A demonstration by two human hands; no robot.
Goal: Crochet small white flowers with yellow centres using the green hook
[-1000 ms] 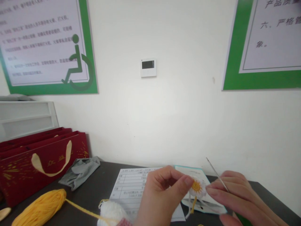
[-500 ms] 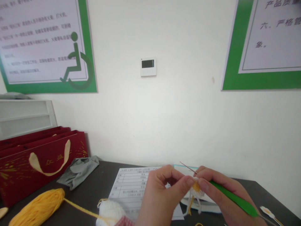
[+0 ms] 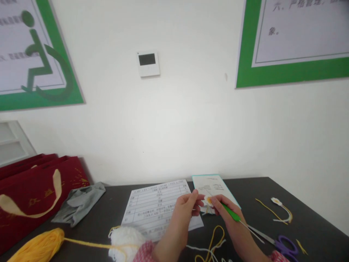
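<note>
A small crocheted flower point(image 3: 208, 201), white with a yellow centre, is pinched between the thumb and fingers of my right hand point(image 3: 224, 208). That same hand grips a crochet hook by its green handle point(image 3: 231, 212); one metal end points down to the right, and the other end is hidden. My left hand point(image 3: 188, 208) is beside the flower, thumb raised apart from the bent fingers. Its fingertips are at the flower's left edge; whether they touch it I cannot tell. White and yellow yarn tails point(image 3: 211, 251) lie on the table below the hands.
Purple-handled scissors point(image 3: 286, 246) and another crocheted flower point(image 3: 276, 201) lie to the right. A printed sheet point(image 3: 152, 203) and booklet point(image 3: 211, 183) sit behind my hands. Leftward are white yarn point(image 3: 127, 240), yellow yarn point(image 3: 40, 247), grey cloth point(image 3: 79, 202) and red bags point(image 3: 35, 196).
The view has shifted right and down, bringing the scissors into sight. My hands now appear farther away and lower. The left thumb has come off the flower, and the hook's upper tip no longer shows.
</note>
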